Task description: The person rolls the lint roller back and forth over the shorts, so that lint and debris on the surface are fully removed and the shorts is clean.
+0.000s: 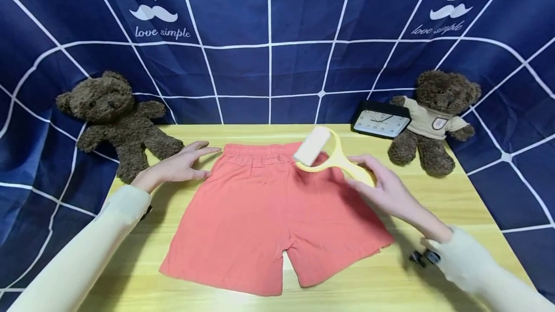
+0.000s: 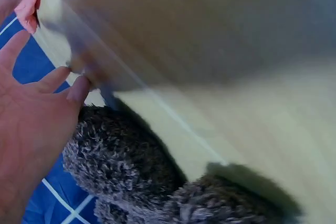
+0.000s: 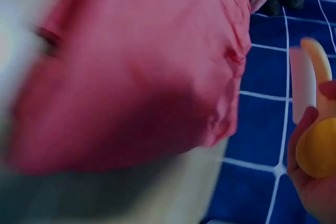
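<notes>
Red-coral shorts (image 1: 260,206) lie spread on the wooden table, waistband toward the back wall. My right hand (image 1: 386,187) grips the yellow handle of a lint roller (image 1: 338,158), whose white roll is held over the right part of the waistband. In the right wrist view the lint roller (image 3: 304,85) stands up from the curled fingers, with the shorts (image 3: 147,77) beside it. My left hand (image 1: 184,162) is at the left end of the waistband, its fingers loosely extended. From the left wrist the left hand (image 2: 37,108) shows spread fingers with nothing in them.
A brown teddy bear (image 1: 125,119) sits at the back left, one leg close to my left wrist. Another bear in a beige shirt (image 1: 438,114) sits at the back right, beside a black alarm clock (image 1: 380,120). Blue white-lined cloth (image 1: 243,71) hangs behind the table (image 1: 455,211).
</notes>
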{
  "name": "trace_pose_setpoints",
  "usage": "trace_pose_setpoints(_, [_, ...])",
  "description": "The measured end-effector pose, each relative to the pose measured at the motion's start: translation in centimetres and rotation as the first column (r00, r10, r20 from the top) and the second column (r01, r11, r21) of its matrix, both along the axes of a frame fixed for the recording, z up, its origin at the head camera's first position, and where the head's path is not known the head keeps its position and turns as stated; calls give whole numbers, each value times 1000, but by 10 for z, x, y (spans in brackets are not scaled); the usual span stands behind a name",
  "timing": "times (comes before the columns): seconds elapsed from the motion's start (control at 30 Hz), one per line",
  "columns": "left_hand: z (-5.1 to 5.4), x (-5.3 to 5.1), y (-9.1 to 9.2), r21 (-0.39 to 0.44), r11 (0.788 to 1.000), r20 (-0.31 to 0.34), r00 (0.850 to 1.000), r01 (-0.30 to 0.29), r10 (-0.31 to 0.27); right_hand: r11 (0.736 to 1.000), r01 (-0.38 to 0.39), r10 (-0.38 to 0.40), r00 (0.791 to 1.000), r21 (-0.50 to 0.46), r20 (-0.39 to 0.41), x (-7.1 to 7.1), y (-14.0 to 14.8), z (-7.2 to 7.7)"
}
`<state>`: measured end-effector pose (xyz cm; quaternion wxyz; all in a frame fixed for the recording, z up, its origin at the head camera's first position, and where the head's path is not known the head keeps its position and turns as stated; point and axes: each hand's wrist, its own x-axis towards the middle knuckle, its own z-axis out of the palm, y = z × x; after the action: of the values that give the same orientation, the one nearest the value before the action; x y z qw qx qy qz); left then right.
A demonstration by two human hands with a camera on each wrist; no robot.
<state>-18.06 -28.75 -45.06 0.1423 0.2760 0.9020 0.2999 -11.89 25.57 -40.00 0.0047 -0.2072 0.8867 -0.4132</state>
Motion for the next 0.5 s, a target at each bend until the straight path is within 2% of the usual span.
trace_pose_setpoints(0.13, [6,-8,8,-72,997,-49,999,19,-22,993,-106,104,994,50,33,-35,-37,4])
trace_pose_setpoints(0.27, [10,-13,15,-125,991,-76,996,38,-48,972,-224,220,973,70,63,-59,-72,2])
trace_pose_setpoints(0.4, [10,-15,17,-128,991,-58,997,34,-41,937,-344,338,937,65,87,-76,-104,-3])
trace_pose_setpoints(0.5, [8,-15,15,-130,991,-26,999,31,-35,905,-421,412,902,51,130,-86,-124,-8])
